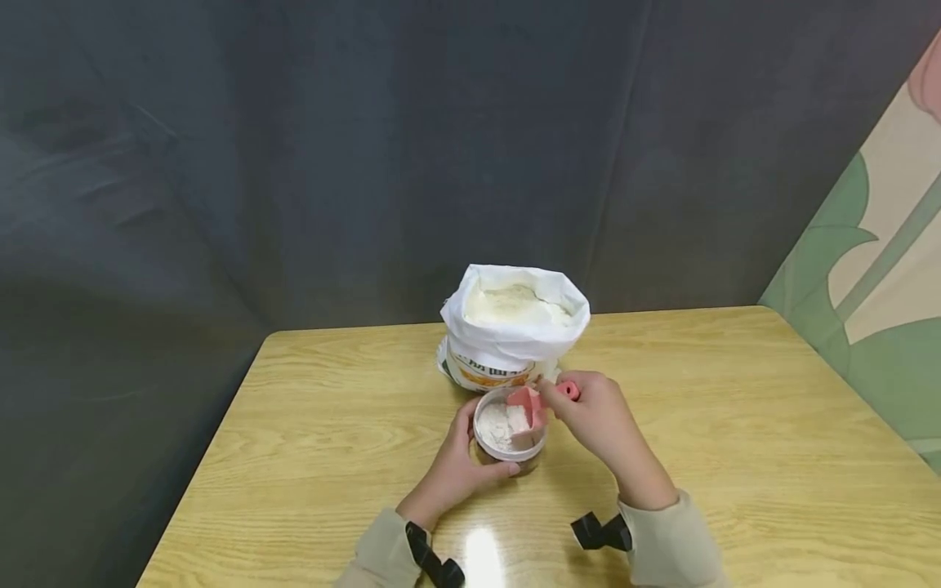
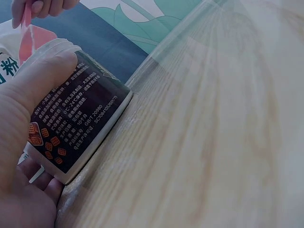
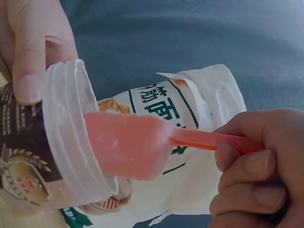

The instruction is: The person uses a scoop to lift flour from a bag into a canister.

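A round plastic jar [image 2: 85, 114] with a dark printed label stands on the table, white flour [image 1: 500, 425] inside it. My left hand [image 1: 459, 465] grips the jar's side, the thumb near the rim in the left wrist view. With curled fingers my right hand [image 1: 595, 412] holds a pink scoop [image 3: 128, 145] by its handle. The scoop's bowl tilts at the jar's mouth, its front edge inside the rim. Close behind the jar stands a white flour bag [image 1: 515, 327], its top open and powder showing within.
The wooden table [image 1: 331, 425] spreads to both sides of the hands. A dark curtain [image 1: 412, 163] hangs behind its far edge, and a leaf-patterned cloth [image 1: 882, 269] is at the right. Black straps [image 1: 603, 532] are on the sleeves.
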Demonstrator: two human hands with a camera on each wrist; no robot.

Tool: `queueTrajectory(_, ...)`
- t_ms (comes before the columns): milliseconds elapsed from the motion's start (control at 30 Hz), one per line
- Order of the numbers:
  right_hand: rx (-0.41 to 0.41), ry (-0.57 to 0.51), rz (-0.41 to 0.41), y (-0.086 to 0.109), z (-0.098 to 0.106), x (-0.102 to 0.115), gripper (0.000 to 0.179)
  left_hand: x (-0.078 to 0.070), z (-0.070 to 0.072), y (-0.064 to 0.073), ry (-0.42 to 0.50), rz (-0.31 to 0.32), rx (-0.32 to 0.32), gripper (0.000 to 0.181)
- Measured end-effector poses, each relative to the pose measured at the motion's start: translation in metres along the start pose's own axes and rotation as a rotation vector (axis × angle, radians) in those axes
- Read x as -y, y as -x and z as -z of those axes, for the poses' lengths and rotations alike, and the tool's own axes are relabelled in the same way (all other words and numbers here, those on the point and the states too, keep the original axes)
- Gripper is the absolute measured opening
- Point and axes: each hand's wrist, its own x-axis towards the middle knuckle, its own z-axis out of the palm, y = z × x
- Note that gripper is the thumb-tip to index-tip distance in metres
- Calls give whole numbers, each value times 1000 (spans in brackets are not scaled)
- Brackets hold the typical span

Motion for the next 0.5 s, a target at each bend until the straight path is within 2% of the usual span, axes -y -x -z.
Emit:
queueTrajectory(267,-58,82,74,5,5,7,46,1,-2,-2,-4,1,3,102)
queueTrajectory(500,-69,104,79,8,7,11,46,0,-1,-1,-13,-10,-5,103)
